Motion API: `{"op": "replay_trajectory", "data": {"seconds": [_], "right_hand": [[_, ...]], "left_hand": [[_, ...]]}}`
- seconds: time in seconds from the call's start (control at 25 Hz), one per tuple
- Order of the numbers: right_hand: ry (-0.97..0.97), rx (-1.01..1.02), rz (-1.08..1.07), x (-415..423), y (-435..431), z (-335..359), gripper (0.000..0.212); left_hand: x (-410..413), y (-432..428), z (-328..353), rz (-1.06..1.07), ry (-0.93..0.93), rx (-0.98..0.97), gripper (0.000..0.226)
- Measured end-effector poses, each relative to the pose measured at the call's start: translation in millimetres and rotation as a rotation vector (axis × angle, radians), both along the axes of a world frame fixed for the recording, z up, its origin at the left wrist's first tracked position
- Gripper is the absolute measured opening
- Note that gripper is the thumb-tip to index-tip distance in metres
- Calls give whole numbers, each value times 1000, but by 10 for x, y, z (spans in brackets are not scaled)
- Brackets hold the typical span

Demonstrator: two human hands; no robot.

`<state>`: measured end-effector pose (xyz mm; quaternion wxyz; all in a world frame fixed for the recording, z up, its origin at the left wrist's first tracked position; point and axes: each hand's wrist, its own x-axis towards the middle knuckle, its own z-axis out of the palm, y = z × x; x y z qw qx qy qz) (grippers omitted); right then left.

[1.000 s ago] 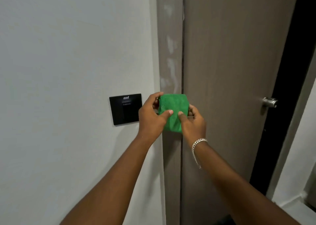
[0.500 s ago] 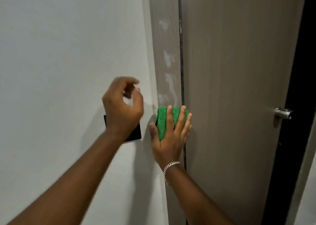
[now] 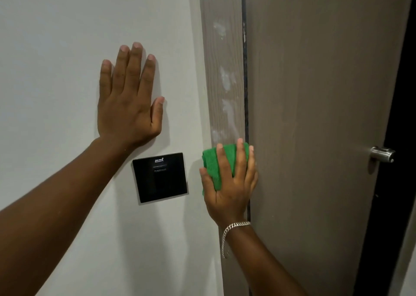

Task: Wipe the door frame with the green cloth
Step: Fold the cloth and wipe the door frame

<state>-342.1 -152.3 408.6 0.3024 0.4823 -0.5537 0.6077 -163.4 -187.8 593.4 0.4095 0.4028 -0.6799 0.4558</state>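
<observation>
The door frame (image 3: 221, 59) is a grey-brown vertical strip with whitish smears, between the white wall and the door. My right hand (image 3: 230, 187), with a silver bracelet on its wrist, presses the folded green cloth (image 3: 212, 163) flat against the frame, just below the smears. Fingers cover most of the cloth. My left hand (image 3: 129, 102) lies flat on the white wall, fingers spread and pointing up, holding nothing.
A black square wall panel (image 3: 160, 177) sits on the white wall (image 3: 56, 48) below my left hand, left of the cloth. The brown door (image 3: 315, 115) stands right of the frame, with a metal handle (image 3: 382, 154) near a dark gap at the right edge.
My left hand let go of the cloth, rose and flattened onto the wall above the black panel. My right hand took the cloth alone and now presses it on the frame.
</observation>
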Motion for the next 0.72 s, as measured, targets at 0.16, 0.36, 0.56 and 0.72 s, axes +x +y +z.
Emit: {"op": "replay_trajectory", "data": {"seconds": [0.16,0.36,0.56,0.72], "right_hand": [[306,-15,-20,-147,-3,71,65],[380,-49,55,-441,29,103,63],[43,-148,14,-124,-54,689,61],[531,-30,1,-463,17,351,65]], "left_hand": [[6,-50,-6,-2,-16,-25,73],[-16,-39,-3,22,-22,-37,74],[-16,-47,-4,22,-17,-49,76],[-18,-47,2,14,-10,-65,76]]}}
